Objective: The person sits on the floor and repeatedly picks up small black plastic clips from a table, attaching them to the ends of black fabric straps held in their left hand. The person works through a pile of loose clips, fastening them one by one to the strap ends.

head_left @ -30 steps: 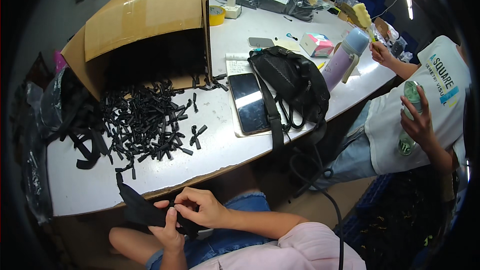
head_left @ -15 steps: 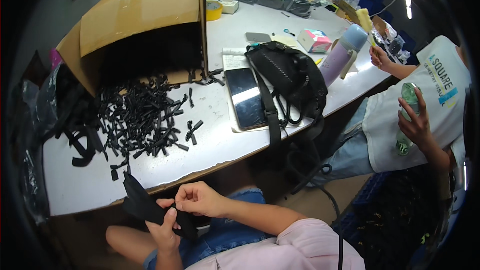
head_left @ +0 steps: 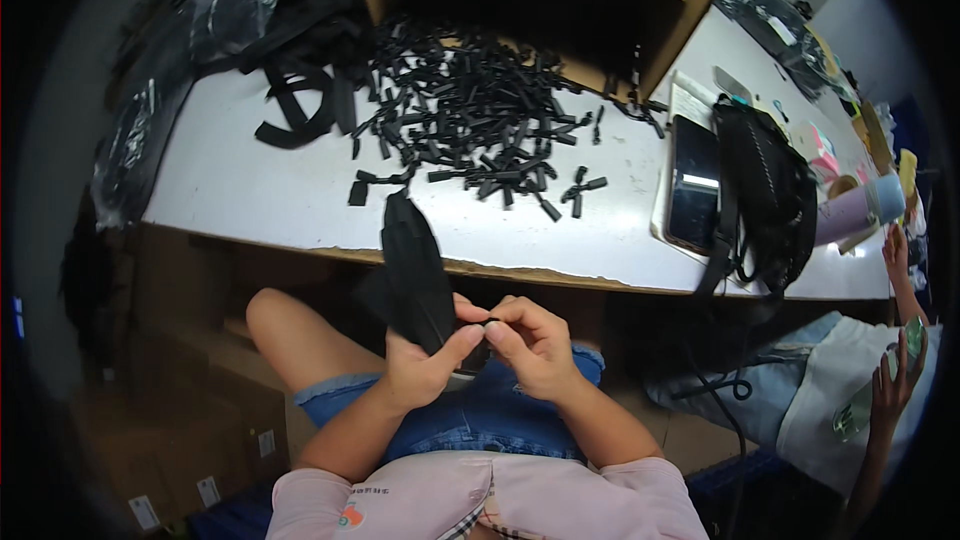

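Above my lap, my left hand (head_left: 428, 368) is closed on a flat piece of black cloth (head_left: 415, 260) whose far end reaches up to the table's front edge. Close beside it, my right hand (head_left: 537, 348) pinches a small black part at the cloth's edge. The thumbs and fingertips of both hands nearly meet there, and they partly hide that part. On the white table (head_left: 610, 205) beyond lies a heap of small black stick-like pieces (head_left: 475, 110). A few of these lie loose near the heap's front.
An open cardboard box (head_left: 690, 20) stands behind the heap. Black straps (head_left: 300, 115) and clear plastic bags (head_left: 150, 140) lie at left. To the right are a phone (head_left: 692, 185), a black bag (head_left: 770, 190) and a lilac bottle (head_left: 850, 212). A person (head_left: 830, 390) holding a green bottle is at far right.
The view has swung, so the table and the other person sit farther right in it. My hands stay together on the black cloth, which now points more straight ahead.
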### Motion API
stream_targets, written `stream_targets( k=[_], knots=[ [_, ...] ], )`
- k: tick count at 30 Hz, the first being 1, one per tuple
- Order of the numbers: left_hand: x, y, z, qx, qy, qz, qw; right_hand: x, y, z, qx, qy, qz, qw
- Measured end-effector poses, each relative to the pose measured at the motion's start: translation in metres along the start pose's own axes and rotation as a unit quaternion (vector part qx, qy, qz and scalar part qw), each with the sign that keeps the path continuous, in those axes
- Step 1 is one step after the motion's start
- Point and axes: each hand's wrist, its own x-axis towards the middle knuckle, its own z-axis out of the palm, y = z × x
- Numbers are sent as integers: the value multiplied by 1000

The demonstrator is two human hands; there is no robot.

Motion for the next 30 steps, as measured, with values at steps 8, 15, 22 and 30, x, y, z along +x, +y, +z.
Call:
stream_targets(
  k=[8,15,22,30],
  knots=[
    [-2,0,-6,-26,-5,-58,998,7,-6,2,-208,44,-186,959],
    [-6,-6,-8,-13,41,-6,999,13,-9,-2,-225,-136,-44,964],
    [3,-8,-17,26,16,-35,999,22,-24,12,-355,10,-228,907],
    [-3,-9,-13,-35,-71,-77,994,25,-23,3,-259,-6,-226,939]
  ],
)
